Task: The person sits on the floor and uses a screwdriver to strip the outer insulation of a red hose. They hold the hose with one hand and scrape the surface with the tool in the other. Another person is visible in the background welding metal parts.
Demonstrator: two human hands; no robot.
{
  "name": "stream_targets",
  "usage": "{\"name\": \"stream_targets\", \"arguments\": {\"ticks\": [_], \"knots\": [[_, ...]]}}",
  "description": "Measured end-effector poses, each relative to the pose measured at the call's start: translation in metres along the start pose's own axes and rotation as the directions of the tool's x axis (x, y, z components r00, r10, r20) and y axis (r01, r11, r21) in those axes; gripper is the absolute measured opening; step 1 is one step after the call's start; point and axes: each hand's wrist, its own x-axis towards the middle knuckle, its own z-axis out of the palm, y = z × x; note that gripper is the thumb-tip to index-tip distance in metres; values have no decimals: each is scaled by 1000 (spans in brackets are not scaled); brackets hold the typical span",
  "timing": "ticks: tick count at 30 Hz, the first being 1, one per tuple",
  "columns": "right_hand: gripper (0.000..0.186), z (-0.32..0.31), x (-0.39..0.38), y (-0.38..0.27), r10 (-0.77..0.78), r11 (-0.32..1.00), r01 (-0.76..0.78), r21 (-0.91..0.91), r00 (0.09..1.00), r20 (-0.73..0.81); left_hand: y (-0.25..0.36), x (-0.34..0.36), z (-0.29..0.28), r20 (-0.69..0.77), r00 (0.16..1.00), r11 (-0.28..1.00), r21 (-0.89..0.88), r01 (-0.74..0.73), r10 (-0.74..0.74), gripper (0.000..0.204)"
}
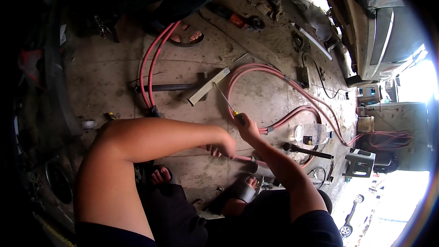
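My right hand [247, 128] grips the yellow-and-dark handle of a screwdriver [224, 97], its long shaft pointing up toward a pale metal bar [201, 90]. My left hand [222, 145], lower and to the left, is closed round a pink hose [248, 158] that runs on beneath my right forearm. A dark pipe [162, 88] lies crosswise by the pale bar. Loops of pink hose [256, 67], bound in places with grey tape, curve over the concrete floor [109, 77] beyond my hands. Red hose [148, 64] arches at the left.
Another person's sandaled foot [187, 36] is at the top, near an orange angle grinder [240, 20]. At the right are a plastic jug [311, 134], a black pipe [311, 151], a grey stool [360, 164] and a vehicle [384, 36]. My own sandaled feet are below my hands.
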Motion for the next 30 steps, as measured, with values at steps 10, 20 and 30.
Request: {"name": "stream_targets", "arguments": {"ticks": [10, 20, 30], "knots": [[31, 5, 3, -4, -10, 998, 14, 60, 999, -51, 1, 3, 3, 67, 995, 997, 37, 71, -74, 45], [35, 25, 6, -2, 145, 989, -141, 41, 981, -128, -31, 47, -15, -945, 280, 916, -255, -309, -169, 24], [33, 30, -10, -22, 40, 995, -33, 99, 997, -68, -74, 35, -33, -548, 777, 309, -831, -463, -309, 26]]}}
